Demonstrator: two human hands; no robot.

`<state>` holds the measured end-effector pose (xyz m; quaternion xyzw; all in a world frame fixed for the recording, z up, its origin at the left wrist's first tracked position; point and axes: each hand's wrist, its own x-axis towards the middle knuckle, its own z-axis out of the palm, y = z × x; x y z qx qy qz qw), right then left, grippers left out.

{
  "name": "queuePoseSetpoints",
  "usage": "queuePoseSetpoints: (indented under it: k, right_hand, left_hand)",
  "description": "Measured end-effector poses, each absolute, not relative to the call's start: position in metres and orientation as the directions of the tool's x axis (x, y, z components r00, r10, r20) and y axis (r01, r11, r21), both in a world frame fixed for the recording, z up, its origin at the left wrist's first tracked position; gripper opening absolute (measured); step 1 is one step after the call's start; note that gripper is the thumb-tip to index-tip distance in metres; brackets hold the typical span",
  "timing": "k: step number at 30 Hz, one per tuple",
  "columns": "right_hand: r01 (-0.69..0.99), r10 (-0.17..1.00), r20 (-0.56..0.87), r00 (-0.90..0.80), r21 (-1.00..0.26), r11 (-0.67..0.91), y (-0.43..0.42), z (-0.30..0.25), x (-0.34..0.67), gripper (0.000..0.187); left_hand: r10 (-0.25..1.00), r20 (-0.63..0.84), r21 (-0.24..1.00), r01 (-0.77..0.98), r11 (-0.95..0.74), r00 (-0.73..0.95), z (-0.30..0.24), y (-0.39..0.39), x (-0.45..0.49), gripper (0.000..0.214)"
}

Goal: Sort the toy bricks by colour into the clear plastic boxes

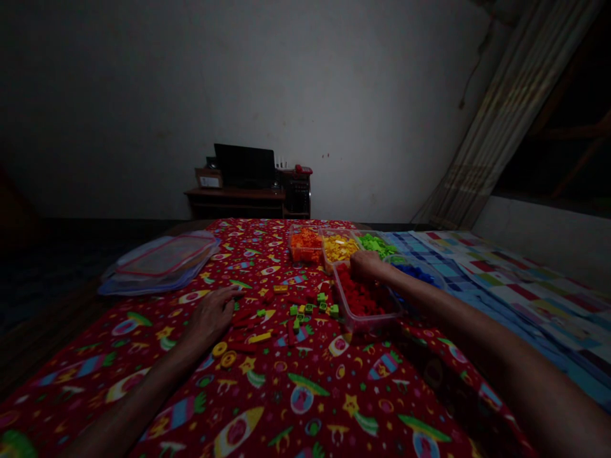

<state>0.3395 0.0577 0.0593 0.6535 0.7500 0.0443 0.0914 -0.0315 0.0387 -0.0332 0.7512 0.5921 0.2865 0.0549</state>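
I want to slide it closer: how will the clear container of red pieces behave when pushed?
The clear container probably won't tip easily, as it looks wide and low. Its loose red pieces may shift, being heaped. The patterned cloth beneath could bunch, as it looks like fabric.

Left hand (pixel 213 313) bare; left forearm (pixel 147 385) bare too, slender, narrowing toward hand. Right hand (pixel 365 263) bare; right forearm (pixel 477 331) bare to frame edge, smooth outline, thicker lower down. Dim light, finer skin detail unclear.

Loose bricks (pixel 309 309) lie on a cloth (pixel 286 420) right of the left hand (pixel 213 313), lids (pixel 162 257) beyond it, tubs (pixel 370 323) around the right hand (pixel 366 264).
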Motion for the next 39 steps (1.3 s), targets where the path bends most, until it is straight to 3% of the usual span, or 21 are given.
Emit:
queuePoseSetpoints:
  k: [10,15,19,23,29,33,36,39]
  right_hand:
    - [0.987,0.999,-0.002,-0.046,0.154,0.045,0.055,0.102,0.374,0.025]
    - [0.964,0.973,0.084,0.216,0.141,-0.226,0.068,0.127,0.405,0.027]
    - [0.955,0.951,0.160,0.266,0.089,-0.282,0.070,0.129,0.410,0.031]
    - [0.983,0.939,0.306,0.154,0.044,-0.176,0.059,0.130,0.387,0.032]
    - [0.986,0.908,0.389,-0.154,-0.002,0.168,0.022,0.129,0.320,0.035]
    - [0.884,0.844,0.437,-0.311,-0.194,0.426,-0.005,0.111,0.272,0.038]
    - [0.769,0.843,0.423,-0.332,-0.396,0.501,-0.021,0.086,0.239,0.040]
    - [0.729,0.829,0.419,-0.370,-0.423,0.539,-0.031,0.056,0.216,0.035]
  left_hand:
    - [0.916,0.376,0.434,0.847,-0.306,0.138,-0.034,0.035,-0.031,0.043]
    - [0.905,0.404,0.437,0.840,-0.322,0.137,-0.041,0.039,-0.034,0.043]
    - [0.901,0.410,0.431,0.841,-0.328,0.141,-0.041,0.040,-0.033,0.043]
    - [0.905,0.399,0.409,0.854,-0.322,0.150,-0.039,0.040,-0.032,0.046]
    - [0.898,0.399,0.388,0.853,-0.348,0.185,-0.039,0.038,-0.032,0.049]
    - [0.897,0.403,0.408,0.842,-0.354,0.182,-0.036,0.035,-0.030,0.050]
    - [0.904,0.399,0.445,0.830,-0.335,0.150,-0.034,0.034,-0.027,0.051]
    - [0.918,0.377,0.477,0.823,-0.308,0.125,-0.033,0.032,-0.024,0.053]
